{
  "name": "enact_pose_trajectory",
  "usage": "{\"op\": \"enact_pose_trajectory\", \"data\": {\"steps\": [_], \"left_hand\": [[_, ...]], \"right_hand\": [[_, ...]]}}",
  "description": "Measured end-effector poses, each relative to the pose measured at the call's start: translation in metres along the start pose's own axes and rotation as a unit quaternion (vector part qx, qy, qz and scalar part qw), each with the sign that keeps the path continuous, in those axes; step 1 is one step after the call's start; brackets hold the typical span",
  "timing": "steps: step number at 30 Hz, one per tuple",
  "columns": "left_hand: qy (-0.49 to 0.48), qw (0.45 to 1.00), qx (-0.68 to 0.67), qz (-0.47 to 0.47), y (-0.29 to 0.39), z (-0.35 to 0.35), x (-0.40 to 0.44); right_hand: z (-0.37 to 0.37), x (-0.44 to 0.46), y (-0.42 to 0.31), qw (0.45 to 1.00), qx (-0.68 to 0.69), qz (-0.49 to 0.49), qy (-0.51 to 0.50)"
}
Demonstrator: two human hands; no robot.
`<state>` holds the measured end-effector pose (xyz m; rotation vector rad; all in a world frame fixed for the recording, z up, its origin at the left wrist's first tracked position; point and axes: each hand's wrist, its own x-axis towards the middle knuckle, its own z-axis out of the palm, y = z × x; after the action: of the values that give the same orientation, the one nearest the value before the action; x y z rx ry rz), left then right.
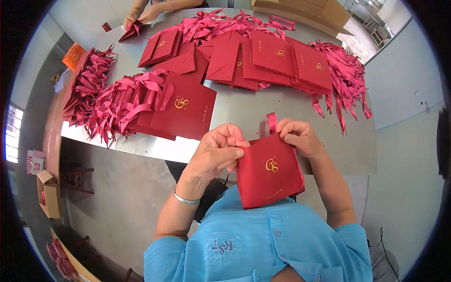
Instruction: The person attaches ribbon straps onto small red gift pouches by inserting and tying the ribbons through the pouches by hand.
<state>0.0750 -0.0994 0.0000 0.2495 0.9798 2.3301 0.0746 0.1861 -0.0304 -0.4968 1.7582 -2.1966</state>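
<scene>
A small red paper gift bag (256, 181) with a gold "GTS"-like logo is held up in front of my chest. At its upper left corner, my left hand (213, 152) pinches the rim between thumb and fingers. The opposite top corner is gripped by my right hand (300, 137), thumb in front and fingers curled behind. A loop of pink ribbon (271, 123) rises from the bag's opening, close to my right fingertips. The inside of the bag is mostly hidden from me.
Flat red bags (275, 54) lie in overlapping stacks across the metal table (263, 108). Bags with ribbon handles (127, 101) are piled at the left; a heap of pink ribbons (345, 70) hangs at the right. Another person's hands (143, 16) hold a red bag at the far side.
</scene>
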Motion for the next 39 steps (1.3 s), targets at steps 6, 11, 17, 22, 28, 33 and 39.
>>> {"op": "enact_pose_trajectory", "data": {"steps": [6, 11, 17, 22, 28, 33, 39], "left_hand": [[-0.018, 0.999, -0.005, -0.040, 0.008, -0.001, -0.003], [0.030, 0.964, 0.256, -0.061, 0.023, 0.010, -0.009], [-0.012, 0.829, 0.544, 0.127, 0.043, 0.039, -0.031], [-0.040, 0.671, 0.652, 0.351, 0.046, 0.056, -0.036], [0.002, 0.583, 0.709, 0.396, 0.003, 0.020, -0.044], [0.010, 0.591, 0.671, 0.448, -0.022, 0.000, -0.061], [0.117, 0.838, 0.387, 0.368, -0.047, -0.008, -0.089]], "right_hand": [[0.002, -0.001, -0.002, 1.000, -0.001, 0.002, 0.014], [0.006, -0.004, -0.024, 0.996, -0.074, -0.029, 0.028], [0.032, -0.005, -0.091, 0.908, -0.364, -0.200, -0.056], [0.056, -0.013, -0.141, 0.751, -0.580, -0.295, -0.112], [0.085, -0.024, -0.145, 0.635, -0.693, -0.272, -0.206], [0.098, -0.028, -0.133, 0.611, -0.699, -0.268, -0.258], [0.118, -0.021, -0.121, 0.599, -0.675, -0.325, -0.283]]}}
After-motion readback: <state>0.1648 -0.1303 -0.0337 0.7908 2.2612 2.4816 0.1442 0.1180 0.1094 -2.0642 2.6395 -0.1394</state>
